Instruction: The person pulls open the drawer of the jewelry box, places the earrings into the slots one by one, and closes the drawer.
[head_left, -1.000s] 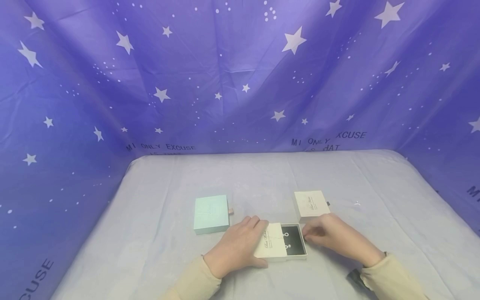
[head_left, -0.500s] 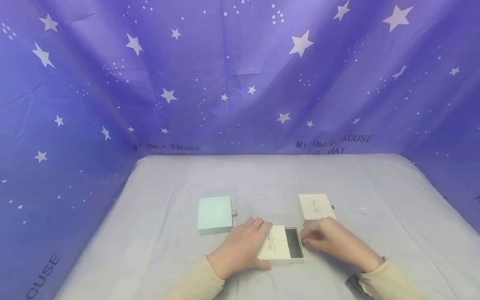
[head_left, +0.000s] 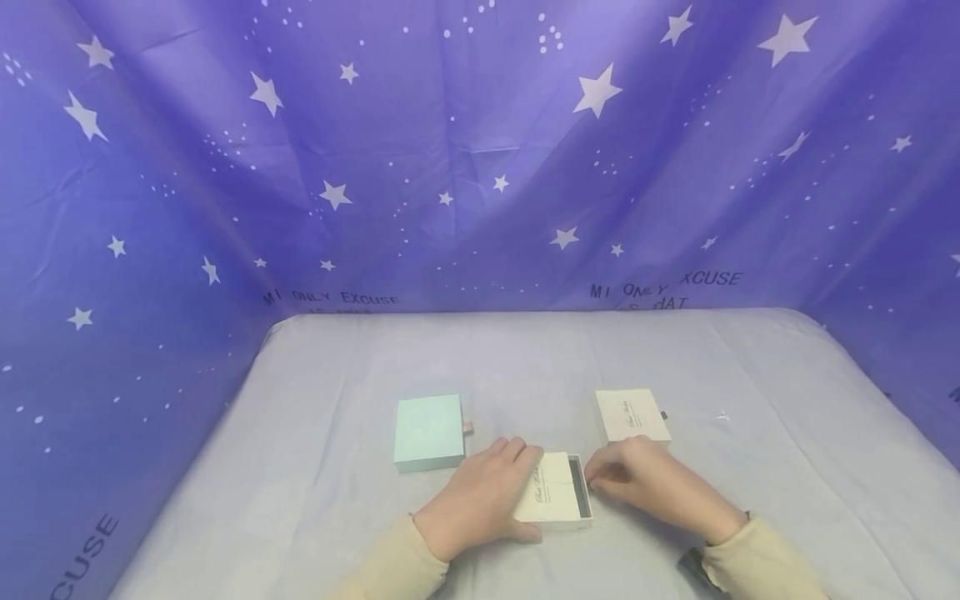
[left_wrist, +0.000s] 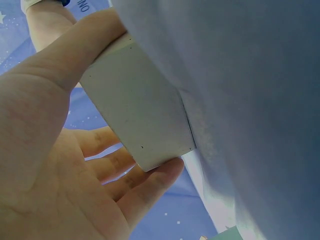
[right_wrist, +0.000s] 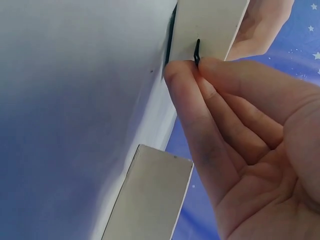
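A white drawer box (head_left: 547, 487) lies on the grey cloth near the front. My left hand (head_left: 517, 492) grips its sleeve, thumb on the near side and fingers on the far side. The left wrist view shows the same box (left_wrist: 150, 130) between the thumb and fingers of that hand (left_wrist: 145, 95). Only a narrow dark strip of the drawer (head_left: 576, 482) shows at the right end. My right hand (head_left: 596, 477) is at that end. In the right wrist view it (right_wrist: 192, 65) pinches the small black pull tab (right_wrist: 197, 50) on the drawer front (right_wrist: 210, 25).
A mint green box (head_left: 429, 431) with a small tab lies to the left. A second white box (head_left: 632, 414) lies behind my right hand, also seen in the right wrist view (right_wrist: 150, 195). Grey cloth (head_left: 525, 358) covers the table. A purple star backdrop (head_left: 480, 167) encloses three sides.
The drawer has slid leftward into the sleeve. Its dark inside shrank to a thin strip and the jewellery on it is hidden. My right hand moved left with it; my left hand stayed.
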